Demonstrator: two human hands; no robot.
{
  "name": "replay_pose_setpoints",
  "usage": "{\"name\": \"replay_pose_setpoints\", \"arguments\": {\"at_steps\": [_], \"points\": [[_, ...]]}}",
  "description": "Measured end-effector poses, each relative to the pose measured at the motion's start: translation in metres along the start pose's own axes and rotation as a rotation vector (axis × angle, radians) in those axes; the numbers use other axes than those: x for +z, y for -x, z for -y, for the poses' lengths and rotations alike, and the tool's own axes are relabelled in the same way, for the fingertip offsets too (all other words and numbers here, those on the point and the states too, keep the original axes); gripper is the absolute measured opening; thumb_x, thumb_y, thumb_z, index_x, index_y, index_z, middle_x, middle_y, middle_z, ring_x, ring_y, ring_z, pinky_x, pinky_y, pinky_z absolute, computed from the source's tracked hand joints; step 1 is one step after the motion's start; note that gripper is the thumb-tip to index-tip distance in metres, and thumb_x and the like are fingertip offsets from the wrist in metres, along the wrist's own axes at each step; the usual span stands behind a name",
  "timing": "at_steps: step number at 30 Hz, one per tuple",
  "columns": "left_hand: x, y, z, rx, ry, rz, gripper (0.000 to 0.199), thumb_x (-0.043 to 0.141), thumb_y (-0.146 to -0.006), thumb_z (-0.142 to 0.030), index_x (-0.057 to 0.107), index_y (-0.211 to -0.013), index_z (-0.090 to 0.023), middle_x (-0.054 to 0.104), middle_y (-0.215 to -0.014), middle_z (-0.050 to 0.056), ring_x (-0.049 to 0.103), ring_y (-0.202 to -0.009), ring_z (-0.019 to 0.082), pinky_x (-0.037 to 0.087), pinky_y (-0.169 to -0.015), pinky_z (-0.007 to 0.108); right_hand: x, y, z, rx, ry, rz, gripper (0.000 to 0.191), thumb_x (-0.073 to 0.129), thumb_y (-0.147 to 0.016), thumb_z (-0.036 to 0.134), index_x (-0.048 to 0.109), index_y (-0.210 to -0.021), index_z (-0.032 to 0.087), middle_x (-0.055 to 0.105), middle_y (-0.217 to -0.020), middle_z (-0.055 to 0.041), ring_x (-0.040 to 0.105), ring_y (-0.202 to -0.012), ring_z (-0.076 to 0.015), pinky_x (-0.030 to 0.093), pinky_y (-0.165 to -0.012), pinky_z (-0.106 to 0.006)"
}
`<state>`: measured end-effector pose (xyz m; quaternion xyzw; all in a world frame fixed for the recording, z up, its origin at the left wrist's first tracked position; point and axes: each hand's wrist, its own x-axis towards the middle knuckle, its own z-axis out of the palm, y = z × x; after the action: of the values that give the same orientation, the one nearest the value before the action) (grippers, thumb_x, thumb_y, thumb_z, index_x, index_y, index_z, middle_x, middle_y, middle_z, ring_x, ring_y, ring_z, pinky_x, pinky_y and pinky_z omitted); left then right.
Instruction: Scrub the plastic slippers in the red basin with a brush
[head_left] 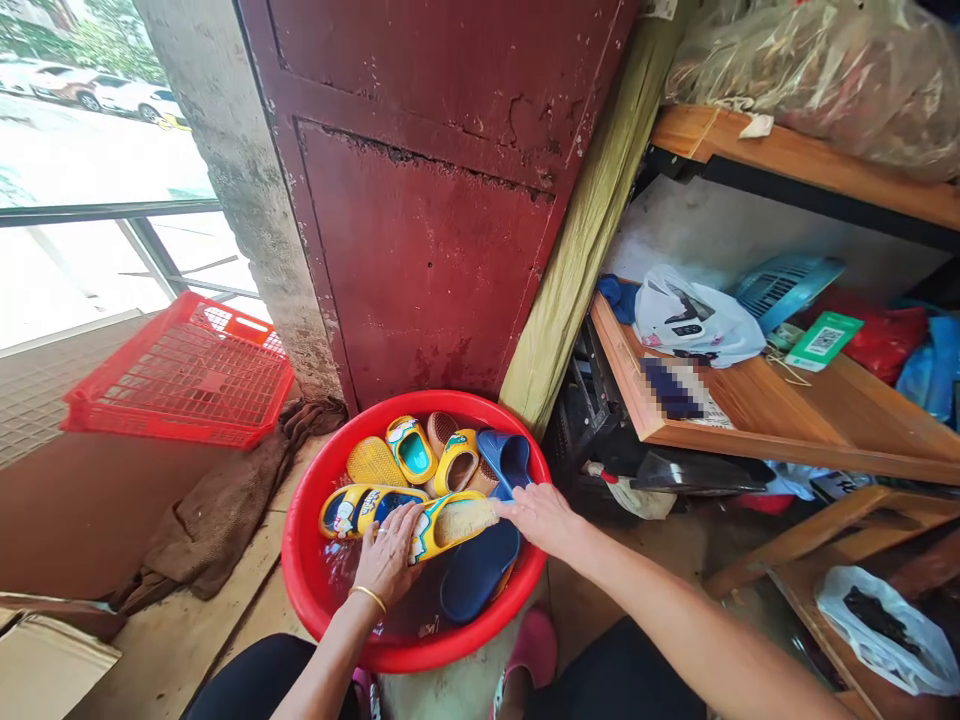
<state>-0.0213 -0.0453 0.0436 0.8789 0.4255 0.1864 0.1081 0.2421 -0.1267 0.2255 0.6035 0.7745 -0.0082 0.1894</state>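
Observation:
A yellow cartoon slipper (425, 540) with a beige inside lies aslant over the basin. My left hand (391, 545) is closed around its toe end. My right hand (546, 518) is closed at its heel end; what those fingers hold is hidden. Under both hands stands a red plastic basin (300, 580) with water and several slippers in it. A yellow and navy slipper (367, 508) lies left of the held one. Further back are a yellow slipper with a turquoise inside (412, 450), another yellow slipper (454, 462) and a blue slipper (504, 457). A dark blue slipper (480, 575) is nearest me.
Behind the basin stands a dark red door (427, 250). To the left are a red plastic crate (187, 385) and a brown cloth (217, 520). Cluttered wooden shelves (750, 435) stand at right, near a wooden stool (832, 545). My pink shoe (534, 643) is close to the basin.

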Motion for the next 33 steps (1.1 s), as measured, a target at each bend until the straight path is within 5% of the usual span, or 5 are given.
{"name": "replay_pose_setpoints", "arguments": {"at_steps": [5, 12, 20, 28, 33], "points": [[0.009, 0.004, 0.011, 0.033, 0.043, -0.008, 0.079, 0.065, -0.068, -0.024, 0.043, -0.143, -0.018, 0.054, -0.147, 0.017, 0.048, -0.135, 0.035, 0.038, -0.110, 0.053, -0.013, 0.008, -0.007, 0.056, -0.005, 0.021, 0.042, 0.037, -0.100, 0.014, 0.068, -0.125, 0.025, 0.071, -0.096, -0.0137, 0.069, -0.088, -0.0261, 0.048, -0.069, -0.032], [0.024, 0.005, 0.018, 0.074, 0.043, -0.066, 0.077, 0.067, -0.067, -0.025, 0.045, -0.140, -0.016, 0.057, -0.142, 0.019, 0.051, -0.133, 0.037, 0.042, -0.109, 0.052, 0.001, -0.026, 0.052, -0.021, -0.082, 0.022, 0.038, 0.044, -0.098, 0.019, 0.068, -0.125, 0.030, 0.074, -0.100, -0.0093, 0.071, -0.089, -0.0254, 0.051, -0.067, -0.031], [0.026, 0.007, 0.020, 0.055, 0.005, -0.034, 0.074, 0.066, -0.071, -0.029, 0.043, -0.140, -0.016, 0.058, -0.141, 0.019, 0.053, -0.132, 0.036, 0.042, -0.108, 0.052, -0.011, 0.008, -0.026, 0.094, -0.048, 0.019, 0.039, 0.046, -0.095, 0.012, 0.071, -0.121, 0.027, 0.075, -0.093, -0.0125, 0.072, -0.090, -0.0274, 0.051, -0.070, -0.032], [0.036, 0.005, 0.023, 0.083, -0.049, -0.050, 0.071, 0.066, -0.071, -0.028, 0.044, -0.137, -0.014, 0.061, -0.137, 0.021, 0.057, -0.128, 0.036, 0.045, -0.106, 0.049, -0.001, -0.020, 0.056, 0.045, -0.132, 0.013, 0.031, 0.047, -0.096, 0.015, 0.076, -0.106, 0.020, 0.077, -0.097, -0.0122, 0.073, -0.088, -0.0233, 0.053, -0.067, -0.029], [0.033, 0.012, 0.027, 0.073, -0.040, -0.062, 0.070, 0.067, -0.073, -0.035, 0.043, -0.137, -0.017, 0.061, -0.138, 0.021, 0.058, -0.127, 0.036, 0.044, -0.106, 0.050, -0.013, -0.011, 0.016, 0.114, -0.146, -0.001, 0.029, 0.050, -0.094, 0.012, 0.077, -0.102, 0.020, 0.077, -0.094, -0.0131, 0.073, -0.088, -0.0262, 0.053, -0.071, -0.033]]}}
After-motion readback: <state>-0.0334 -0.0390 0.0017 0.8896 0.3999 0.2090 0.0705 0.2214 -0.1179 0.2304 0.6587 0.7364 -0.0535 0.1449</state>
